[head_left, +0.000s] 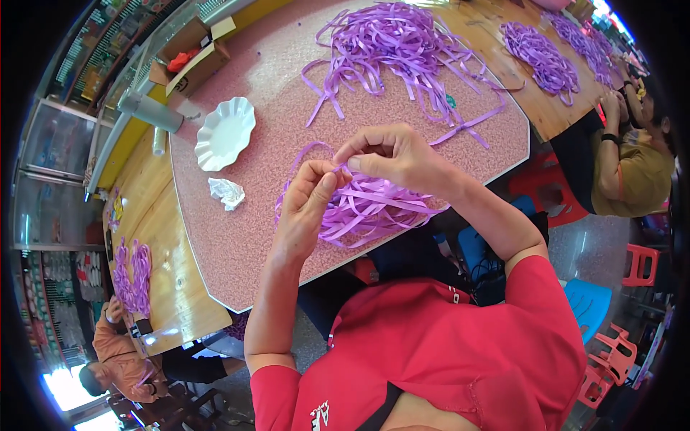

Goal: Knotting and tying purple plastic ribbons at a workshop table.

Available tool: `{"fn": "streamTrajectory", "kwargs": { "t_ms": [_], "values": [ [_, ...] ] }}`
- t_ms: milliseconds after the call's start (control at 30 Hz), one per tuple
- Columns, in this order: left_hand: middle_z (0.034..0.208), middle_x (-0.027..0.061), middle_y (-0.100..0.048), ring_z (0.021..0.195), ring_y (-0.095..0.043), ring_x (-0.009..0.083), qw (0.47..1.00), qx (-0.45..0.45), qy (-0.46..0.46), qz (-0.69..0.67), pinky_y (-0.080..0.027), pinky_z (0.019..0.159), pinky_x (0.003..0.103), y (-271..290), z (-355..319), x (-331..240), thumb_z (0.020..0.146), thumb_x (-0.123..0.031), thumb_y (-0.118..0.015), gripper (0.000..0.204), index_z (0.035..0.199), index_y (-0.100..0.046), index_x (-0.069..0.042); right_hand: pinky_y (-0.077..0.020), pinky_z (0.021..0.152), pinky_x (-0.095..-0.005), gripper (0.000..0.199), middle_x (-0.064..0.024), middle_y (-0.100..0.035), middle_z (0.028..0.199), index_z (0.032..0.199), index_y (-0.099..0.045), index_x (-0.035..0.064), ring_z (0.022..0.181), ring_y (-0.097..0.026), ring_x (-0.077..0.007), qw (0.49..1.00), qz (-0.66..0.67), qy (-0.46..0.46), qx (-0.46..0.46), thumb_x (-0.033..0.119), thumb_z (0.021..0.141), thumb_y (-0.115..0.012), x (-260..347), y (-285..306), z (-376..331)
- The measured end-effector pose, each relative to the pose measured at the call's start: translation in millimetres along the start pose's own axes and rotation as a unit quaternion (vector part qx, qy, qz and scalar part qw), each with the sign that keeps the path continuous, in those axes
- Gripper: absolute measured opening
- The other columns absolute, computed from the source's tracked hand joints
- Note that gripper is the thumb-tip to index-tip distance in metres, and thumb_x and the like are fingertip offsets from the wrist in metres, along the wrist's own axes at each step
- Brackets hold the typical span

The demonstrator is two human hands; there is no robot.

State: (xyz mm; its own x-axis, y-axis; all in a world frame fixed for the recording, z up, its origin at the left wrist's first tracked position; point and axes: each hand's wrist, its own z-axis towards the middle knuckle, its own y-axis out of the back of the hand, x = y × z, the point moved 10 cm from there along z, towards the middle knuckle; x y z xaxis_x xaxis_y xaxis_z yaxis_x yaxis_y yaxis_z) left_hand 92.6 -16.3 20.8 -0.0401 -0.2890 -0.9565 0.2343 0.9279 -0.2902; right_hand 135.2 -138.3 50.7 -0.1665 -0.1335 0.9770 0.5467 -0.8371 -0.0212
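Over the near part of the pink speckled table [223, 237], my left hand [307, 192] and my right hand [392, 156] meet fingertip to fingertip. Both pinch a thin purple ribbon [341, 168] between thumb and fingers; the exact spot they grip is partly hidden by the fingers. A loop of ribbon rises to the left of the fingertips. Below my hands lies a loose heap of purple ribbons [377, 213], reaching the near table edge. Farther off is a larger tangled ribbon pile [384, 47], with some tied ends trailing toward the right edge.
To the left are a white scalloped dish [225, 134], a crumpled white tissue [227, 193], a grey cylinder [149, 110] and an open cardboard box [198, 65]. Two other people [632, 158] sit at adjoining wooden tables with purple ribbons. Red stools [550, 188] stand at right.
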Motion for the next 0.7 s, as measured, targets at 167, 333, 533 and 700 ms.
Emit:
{"fn": "streamTrajectory", "kwargs": {
  "t_ms": [167,333,533,700],
  "values": [
    [0.109,0.0069,-0.066,0.104,-0.061,0.0147,0.996,0.02,-0.02,-0.086,-0.044,0.099,0.031,3.7,-2.9,-4.4,0.097,-0.008,-0.066,0.006,0.101,-0.061,-0.006,-0.0376,0.056,-0.019,0.015,0.0036,-0.063,0.08,0.106,-0.072,0.0036,0.065,-0.048,-0.0018,0.984,0.123,-0.127,-0.019,0.011,0.092,-0.071,-12.3,7.0,-4.2],
    [0.112,0.0097,-0.067,0.104,-0.063,0.0172,0.981,-0.019,-0.042,-0.189,-0.045,0.099,0.034,6.2,-4.8,-5.9,0.092,-0.002,-0.07,0.009,0.096,-0.064,-0.007,-0.0367,0.055,-0.0177,0.016,0.0024,-0.066,0.081,0.1,-0.072,0.0034,0.065,-0.048,0.0,0.986,0.096,-0.133,-0.038,0.017,0.093,-0.074,-27.5,3.2,-8.4],
    [0.115,0.011,-0.068,0.104,-0.064,0.0207,0.982,-0.11,-0.151,0.036,-0.045,0.097,0.037,13.5,-8.2,-28.9,0.09,-0.001,-0.071,0.01,0.095,-0.064,-0.006,-0.0419,0.06,-0.0197,0.018,0.0017,-0.067,0.081,0.093,-0.073,-0.0007,0.073,-0.054,-0.0021,0.995,0.053,-0.066,-0.058,0.017,0.094,-0.073,-21.8,-1.4,-12.4],
    [0.107,0.0093,-0.066,0.104,-0.061,0.0294,0.7,-0.044,-0.385,0.6,-0.043,0.089,0.042,-49.4,-26.9,-71.6,0.079,0.002,-0.075,0.022,0.094,-0.062,-0.008,-0.0425,0.059,-0.0203,0.019,0.0024,-0.066,0.08,0.092,-0.074,-0.0008,0.072,-0.055,-0.0025,0.994,0.067,-0.077,-0.036,0.017,0.096,-0.071,-24.6,-4.1,-8.2]
  ]
}}
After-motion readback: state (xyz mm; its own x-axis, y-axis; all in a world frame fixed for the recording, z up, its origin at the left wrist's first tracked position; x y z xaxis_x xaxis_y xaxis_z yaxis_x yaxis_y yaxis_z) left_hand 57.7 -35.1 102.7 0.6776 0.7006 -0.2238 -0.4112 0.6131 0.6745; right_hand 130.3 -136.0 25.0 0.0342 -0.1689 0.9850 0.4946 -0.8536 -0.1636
